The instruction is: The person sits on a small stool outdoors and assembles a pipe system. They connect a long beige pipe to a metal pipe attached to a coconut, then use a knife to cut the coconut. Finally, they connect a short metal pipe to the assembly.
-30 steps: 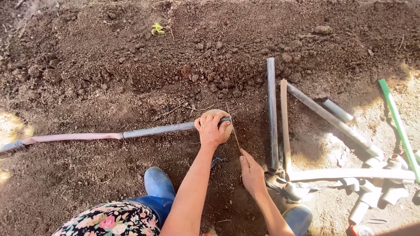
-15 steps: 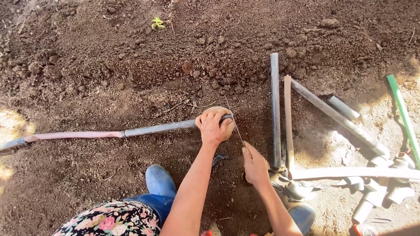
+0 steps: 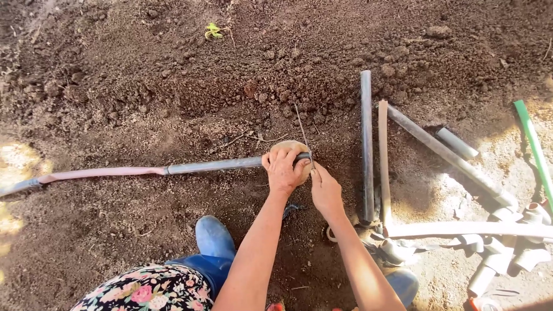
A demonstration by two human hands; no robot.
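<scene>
Left hand (image 3: 284, 170) clamps down over the end of the long grey pipe (image 3: 213, 166), fingers wrapped round it, a tan rounded piece under the palm; pipe runs away to that hand's left across the soil (image 3: 144, 86), turning pinkish toward the far edge of view; ground beyond and on the near side of that run is loose and bare, a small green seedling (image 3: 213, 31) well beyond; blue knee (image 3: 214, 239) sits just behind the wrist; right hand (image 3: 325, 190) touches the left one, fingers pinched narrow on a thin wire or twig (image 3: 302, 131) that sticks up past the pipe end; just right of it a narrow strip of soil, then two upright pipe lengths (image 3: 366, 144) side by side; further right a slanted pipe (image 3: 443, 152), a green pipe (image 3: 533, 144) and white fittings (image 3: 507, 247) crowd the ground.
</scene>
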